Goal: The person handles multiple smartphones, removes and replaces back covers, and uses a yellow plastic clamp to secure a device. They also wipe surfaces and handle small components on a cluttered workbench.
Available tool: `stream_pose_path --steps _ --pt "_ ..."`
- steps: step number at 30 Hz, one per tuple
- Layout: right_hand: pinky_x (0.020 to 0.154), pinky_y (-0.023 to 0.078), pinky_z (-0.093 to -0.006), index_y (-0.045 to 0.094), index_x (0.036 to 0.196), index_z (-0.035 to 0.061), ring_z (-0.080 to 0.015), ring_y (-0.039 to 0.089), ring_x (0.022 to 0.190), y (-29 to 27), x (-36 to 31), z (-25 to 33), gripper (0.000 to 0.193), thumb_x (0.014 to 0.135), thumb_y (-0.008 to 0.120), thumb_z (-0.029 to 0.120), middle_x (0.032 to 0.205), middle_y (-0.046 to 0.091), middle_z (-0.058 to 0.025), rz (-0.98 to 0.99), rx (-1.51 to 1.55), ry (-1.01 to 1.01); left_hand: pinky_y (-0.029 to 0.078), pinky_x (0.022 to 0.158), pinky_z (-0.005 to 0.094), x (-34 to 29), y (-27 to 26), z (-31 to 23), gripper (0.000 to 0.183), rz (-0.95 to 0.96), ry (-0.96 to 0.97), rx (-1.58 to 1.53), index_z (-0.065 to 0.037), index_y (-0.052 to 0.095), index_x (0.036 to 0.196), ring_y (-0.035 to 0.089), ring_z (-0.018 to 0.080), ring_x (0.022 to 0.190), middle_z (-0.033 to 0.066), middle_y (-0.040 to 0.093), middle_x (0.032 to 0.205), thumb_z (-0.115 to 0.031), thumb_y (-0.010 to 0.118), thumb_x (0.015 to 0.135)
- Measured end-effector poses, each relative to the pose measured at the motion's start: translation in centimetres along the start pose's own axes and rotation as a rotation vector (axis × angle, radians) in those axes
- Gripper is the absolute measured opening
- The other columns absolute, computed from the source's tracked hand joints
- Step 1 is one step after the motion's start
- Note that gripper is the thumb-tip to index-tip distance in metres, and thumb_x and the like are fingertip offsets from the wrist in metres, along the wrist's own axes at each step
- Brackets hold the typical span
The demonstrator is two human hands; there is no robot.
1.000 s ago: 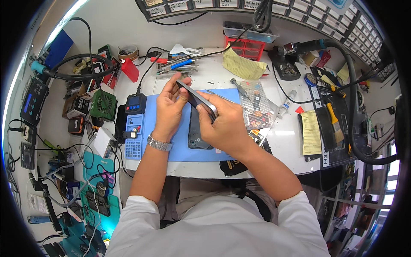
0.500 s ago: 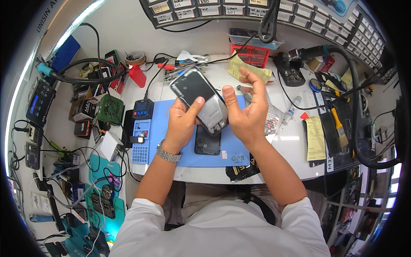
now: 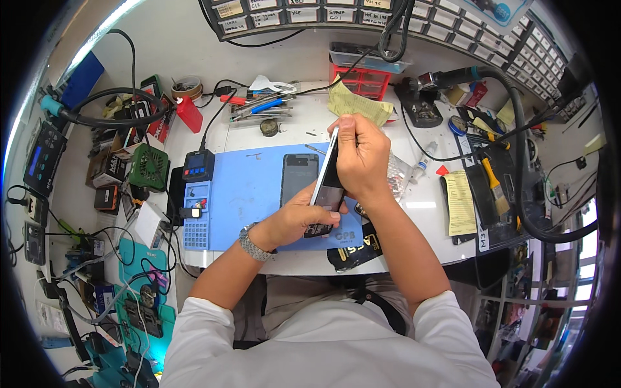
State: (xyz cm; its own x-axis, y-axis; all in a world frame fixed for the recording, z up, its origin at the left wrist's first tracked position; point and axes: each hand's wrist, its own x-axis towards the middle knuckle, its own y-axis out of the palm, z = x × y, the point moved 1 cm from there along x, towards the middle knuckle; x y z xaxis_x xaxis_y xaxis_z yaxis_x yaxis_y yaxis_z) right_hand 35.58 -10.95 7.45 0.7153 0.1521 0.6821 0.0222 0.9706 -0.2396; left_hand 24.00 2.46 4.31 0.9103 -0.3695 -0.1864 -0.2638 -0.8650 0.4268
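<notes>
A smartphone (image 3: 328,187) is held tilted up on its edge between both hands, its pale side rim facing left and its dark face turned right. My left hand (image 3: 294,218) is closed around the lower end, thumb lying across it. Around the upper end my right hand (image 3: 363,155) is wrapped, with its thumb at the top edge. Beneath and behind it, a dark phone-shaped panel (image 3: 299,169) lies flat on the blue work mat (image 3: 242,200). The hands and phone cover part of that panel.
Left on the mat stand a small dark device (image 3: 198,165) and a blue parts tray (image 3: 196,226). Tweezers and other hand tools (image 3: 262,107) lie behind, near a red drawer box (image 3: 362,83). To the right are a syringe (image 3: 425,160), yellow paper (image 3: 461,204) and a brush (image 3: 496,187).
The phone has turned from face-up to standing on its edge and come lower. My right hand, spread before, has closed on its upper end. My left hand has slid toward the lower end.
</notes>
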Motion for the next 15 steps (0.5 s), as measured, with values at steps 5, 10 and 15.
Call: stream_pose_path --steps 5,10,15 --pt "0.053 0.041 -0.0291 0.059 0.069 0.0027 -0.0122 0.054 0.054 1.0 -1.3 -0.5 0.074 0.120 0.034 0.050 0.059 0.056 -0.0039 0.013 0.255 0.113 0.050 0.084 0.0316 0.5 0.8 1.8 0.060 0.018 0.023 -0.124 0.000 0.057 0.136 0.054 0.0160 0.097 0.0076 0.058 0.110 0.000 0.065 0.076" --pt "0.053 0.039 -0.0285 0.056 0.067 0.0039 -0.0120 0.051 0.053 1.5 -1.3 -0.6 0.076 0.120 0.033 0.052 0.059 0.052 -0.0030 -0.056 0.298 0.133 0.046 0.078 0.0304 0.7 1.8 1.9 0.061 -0.054 0.092 -0.212 -0.002 0.056 0.131 0.045 0.0144 0.093 0.0056 0.050 0.111 0.005 0.060 0.071" --pt "0.054 0.037 -0.0278 0.055 0.067 0.0033 -0.0113 0.048 0.054 1.4 -1.2 0.1 0.078 0.119 0.032 0.056 0.059 0.050 -0.0030 -0.074 0.334 0.165 0.046 0.077 0.0294 0.3 2.8 1.3 0.064 -0.129 0.119 -0.168 -0.004 0.055 0.133 0.045 0.0141 0.093 0.0045 0.049 0.112 0.006 0.060 0.071"
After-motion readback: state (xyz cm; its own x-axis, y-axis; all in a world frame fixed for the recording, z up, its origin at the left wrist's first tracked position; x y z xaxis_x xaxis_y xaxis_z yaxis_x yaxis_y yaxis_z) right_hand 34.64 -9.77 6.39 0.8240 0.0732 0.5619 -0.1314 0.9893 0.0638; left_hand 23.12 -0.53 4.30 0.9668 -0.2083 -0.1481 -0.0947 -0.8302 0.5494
